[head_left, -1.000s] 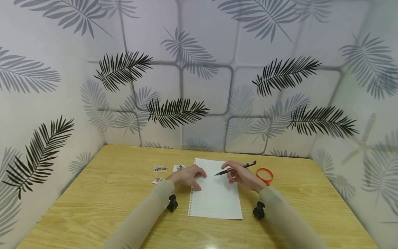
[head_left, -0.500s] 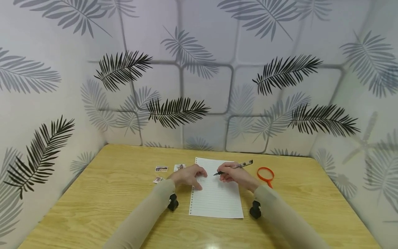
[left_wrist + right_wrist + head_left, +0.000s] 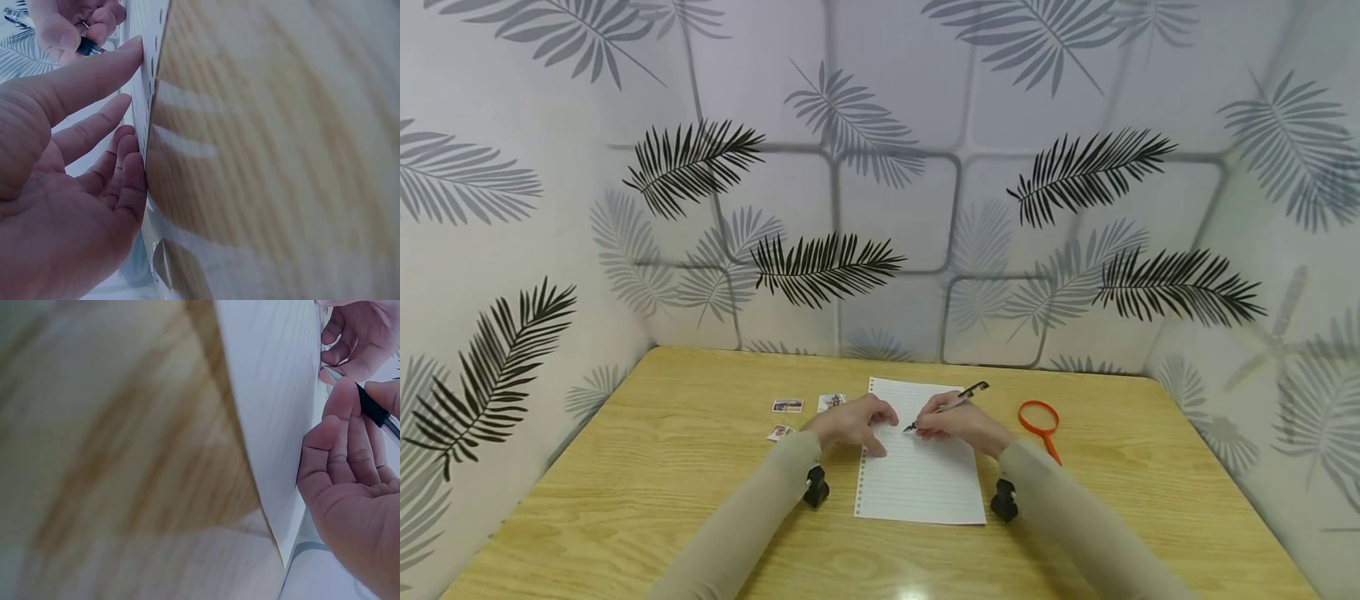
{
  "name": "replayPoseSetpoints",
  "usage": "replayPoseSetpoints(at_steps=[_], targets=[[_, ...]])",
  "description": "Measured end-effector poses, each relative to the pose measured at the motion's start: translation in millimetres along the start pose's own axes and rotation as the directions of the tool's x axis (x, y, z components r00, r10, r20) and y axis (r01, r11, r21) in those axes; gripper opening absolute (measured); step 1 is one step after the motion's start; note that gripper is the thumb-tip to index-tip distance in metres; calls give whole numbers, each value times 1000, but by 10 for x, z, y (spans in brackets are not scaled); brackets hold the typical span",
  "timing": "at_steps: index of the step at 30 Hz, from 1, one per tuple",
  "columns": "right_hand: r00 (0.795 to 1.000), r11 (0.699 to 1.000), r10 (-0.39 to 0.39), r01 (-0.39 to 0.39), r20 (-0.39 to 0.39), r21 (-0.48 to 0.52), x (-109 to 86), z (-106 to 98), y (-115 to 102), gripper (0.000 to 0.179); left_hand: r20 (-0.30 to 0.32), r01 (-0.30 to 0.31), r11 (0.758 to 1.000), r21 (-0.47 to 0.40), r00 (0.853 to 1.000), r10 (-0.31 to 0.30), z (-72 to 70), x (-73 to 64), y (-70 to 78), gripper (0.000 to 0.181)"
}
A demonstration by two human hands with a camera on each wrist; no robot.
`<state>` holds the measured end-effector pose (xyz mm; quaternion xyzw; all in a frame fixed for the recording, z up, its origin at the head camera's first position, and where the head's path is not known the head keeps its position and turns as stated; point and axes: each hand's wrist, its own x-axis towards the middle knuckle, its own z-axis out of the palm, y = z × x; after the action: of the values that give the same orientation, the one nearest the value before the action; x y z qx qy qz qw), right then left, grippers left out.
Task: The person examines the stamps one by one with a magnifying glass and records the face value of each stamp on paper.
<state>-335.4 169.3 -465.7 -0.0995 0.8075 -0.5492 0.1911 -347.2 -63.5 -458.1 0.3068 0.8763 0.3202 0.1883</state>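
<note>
A lined sheet of paper [image 3: 917, 492] with a punched left edge lies on the wooden table. My left hand [image 3: 853, 421] rests on its upper left part, thumb and fingers spread, fingertips touching the sheet in the left wrist view. My right hand [image 3: 958, 427] pinches a black-and-clear pen [image 3: 974, 390] between thumb and fingers, its tip at the paper just right of my left hand. Faint writing shows near the tip, too small to read. In the right wrist view the pen [image 3: 373, 407] points toward the other hand, and the right hand's outer side rests on the sheet.
A red magnifying glass [image 3: 1052, 448] lies right of the paper. Small picture cards are left of it: one at the back [image 3: 787, 406], one nearer [image 3: 779, 432] and one partly behind my left hand [image 3: 832, 401]. A leaf-patterned wall [image 3: 895, 317] rises behind the table.
My right hand has moved left and slightly down with the pen, from holding it raised to bringing its tip near the writing. My left hand and the paper have stayed put.
</note>
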Motion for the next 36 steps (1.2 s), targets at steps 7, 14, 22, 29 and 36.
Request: replayPoseSetpoints(at_steps=[7,14,22,29,36], targets=[[999,998,23,-25,-35,-50,37,30,-9,9,7,-13,1000,20,1000,13,-31,-34,10,43],[999,998,11,-14,-48,-60,37,39,13,10,-3,15,1000,-12,1000,-15,13,-10,-9,46],[999,999,9,-12,-43,-52,54,29,3,12,-14,23,1000,-15,1000,-23,5,-30,21,47],[999,999,1,-2,-40,-42,68,32,30,12,-6,11,1000,-8,1000,-11,-1,-45,27,47],[999,999,-16,14,-43,-43,36,42,4,13,-8,35,999,-17,999,-35,2,-39,32,46]])
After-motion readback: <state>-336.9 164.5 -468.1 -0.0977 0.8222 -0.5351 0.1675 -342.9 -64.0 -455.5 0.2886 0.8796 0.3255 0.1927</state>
